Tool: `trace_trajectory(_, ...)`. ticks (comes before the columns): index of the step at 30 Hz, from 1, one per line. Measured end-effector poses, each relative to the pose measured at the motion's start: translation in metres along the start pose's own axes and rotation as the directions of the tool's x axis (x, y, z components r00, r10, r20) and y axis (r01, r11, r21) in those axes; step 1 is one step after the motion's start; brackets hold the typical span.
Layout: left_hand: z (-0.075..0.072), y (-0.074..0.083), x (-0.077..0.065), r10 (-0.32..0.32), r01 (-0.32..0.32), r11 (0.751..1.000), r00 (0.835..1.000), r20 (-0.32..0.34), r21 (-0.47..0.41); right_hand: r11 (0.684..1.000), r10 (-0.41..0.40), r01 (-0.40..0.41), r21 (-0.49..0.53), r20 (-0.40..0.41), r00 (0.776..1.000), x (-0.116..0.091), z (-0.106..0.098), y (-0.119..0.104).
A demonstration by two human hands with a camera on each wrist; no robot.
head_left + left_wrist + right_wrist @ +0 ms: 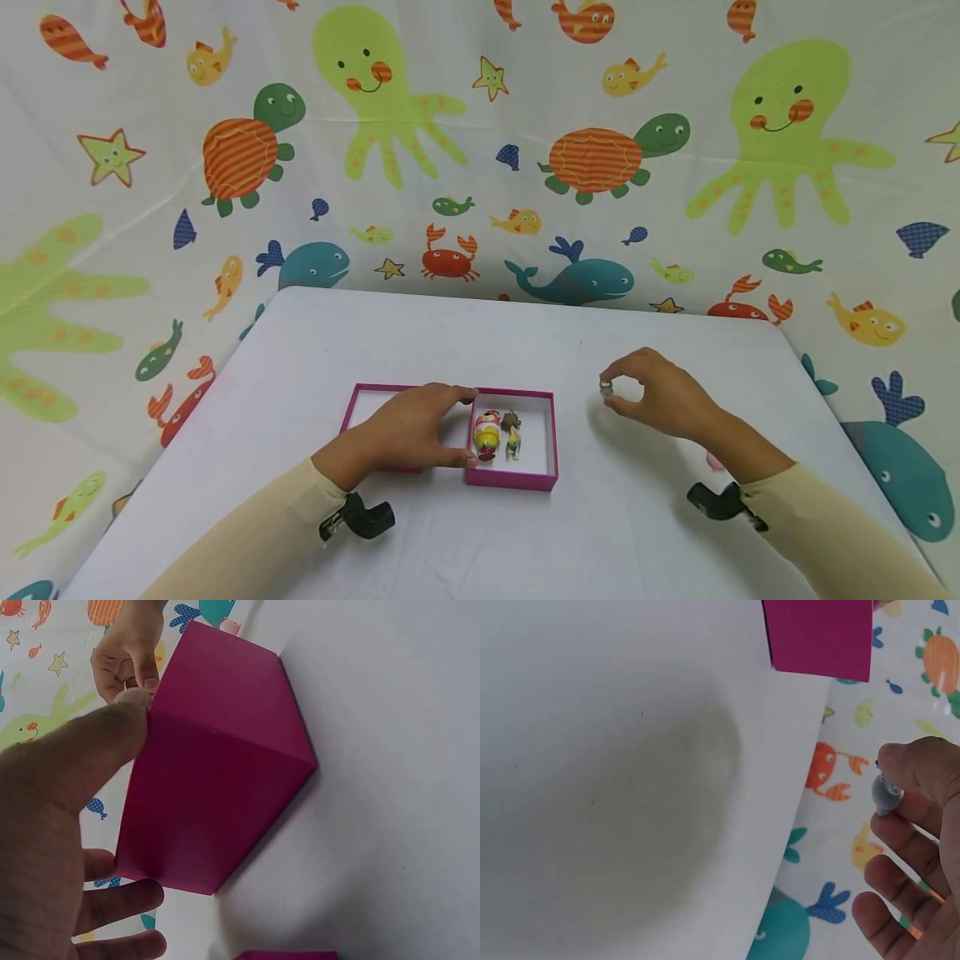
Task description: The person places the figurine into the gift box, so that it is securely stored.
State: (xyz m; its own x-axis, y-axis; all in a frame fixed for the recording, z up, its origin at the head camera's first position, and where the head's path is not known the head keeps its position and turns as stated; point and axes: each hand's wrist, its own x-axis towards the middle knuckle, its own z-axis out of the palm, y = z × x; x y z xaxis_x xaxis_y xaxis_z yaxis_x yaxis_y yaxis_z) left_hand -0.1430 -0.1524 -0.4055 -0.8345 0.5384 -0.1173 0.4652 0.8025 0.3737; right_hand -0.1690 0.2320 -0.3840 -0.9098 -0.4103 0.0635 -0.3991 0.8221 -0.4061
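My left hand [416,429] grips a magenta-sided box [512,481] by its left side, thumb at the near corner and fingers at the far one. Inside lie two small figurines: one in a yellow and pink outfit [487,435], the other slimmer, brown on top and greenish below [513,437]. In the left wrist view the box's outer walls [217,780] fill the middle. Off to the right, above the table, my right hand [663,396] pinches a tiny grey figurine [886,793] between thumb and index finger, its other fingers loosely bent.
A second magenta-edged box part [371,404] with a white inside lies left of the box, partly covered by my left hand. Some small pink thing [714,461] shows beside my right forearm. The white table [450,333] ends at a wall cloth printed with sea animals.
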Motion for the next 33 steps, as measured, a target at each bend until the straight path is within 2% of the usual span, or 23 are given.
trace_trajectory(15, 0.001, -0.004, 0.002, 0.018, -0.018, 1.0, 1.0, -0.001, 0.001, 0.999, -0.037, 0.037, -0.004, 0.004, 0.999, 0.006, 0.014, -0.025)
trace_trajectory(33, 0.002, -0.005, 0.003, 0.017, -0.017, 1.0, 1.0, -0.005, -0.004, 0.991, -0.135, 0.135, -0.013, -0.01, 0.991, 0.014, 0.027, -0.047)
